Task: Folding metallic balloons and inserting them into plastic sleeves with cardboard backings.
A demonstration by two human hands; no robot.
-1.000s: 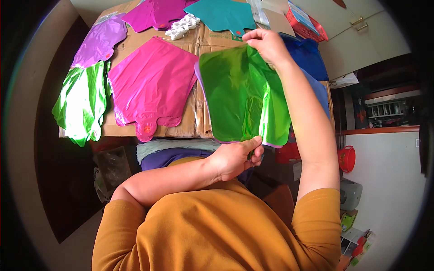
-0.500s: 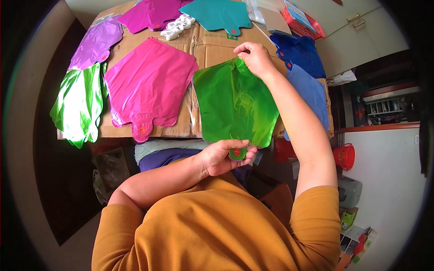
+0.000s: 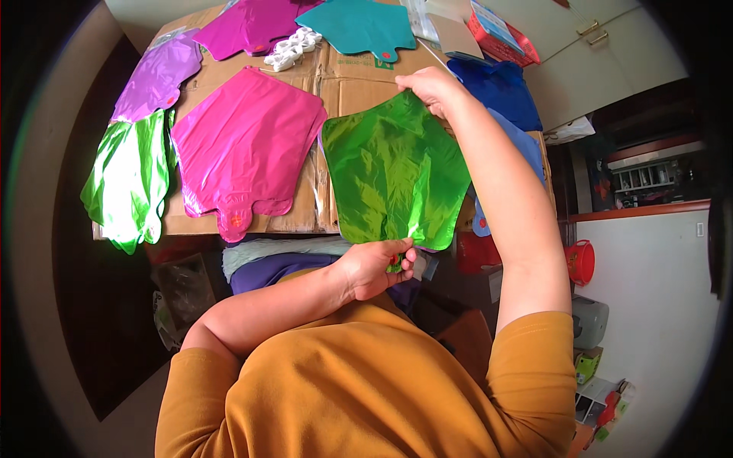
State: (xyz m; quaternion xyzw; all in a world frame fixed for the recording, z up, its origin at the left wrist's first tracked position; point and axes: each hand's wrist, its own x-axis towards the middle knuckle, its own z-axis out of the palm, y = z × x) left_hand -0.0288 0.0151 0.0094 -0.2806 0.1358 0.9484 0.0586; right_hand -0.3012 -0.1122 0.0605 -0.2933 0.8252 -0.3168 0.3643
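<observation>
Nearest the body, the neck of a flat green foil balloon [image 3: 393, 175] is pinched in the closed grip of the left hand [image 3: 374, 269], just off the near edge of the desk [image 3: 343, 84], which is covered with flattened brown cardboard. The balloon, glossy and creased, is held spread over the desk's near right part, its far tip being gripped between the closed fingers of the right hand [image 3: 429, 85]. Beside it to the left, a shiny pink foil balloon [image 3: 244, 149] is laid flat on the cardboard. At the left edge a crumpled green foil balloon [image 3: 126, 179] is draped over the side, with a purple one [image 3: 156, 76] beyond it. Blue foil balloons [image 3: 500, 88] are seen at the right edge. At the far edge lie a magenta balloon [image 3: 248, 23], a teal one [image 3: 363, 24] and a cluster of small white pieces [image 3: 292, 47].
</observation>
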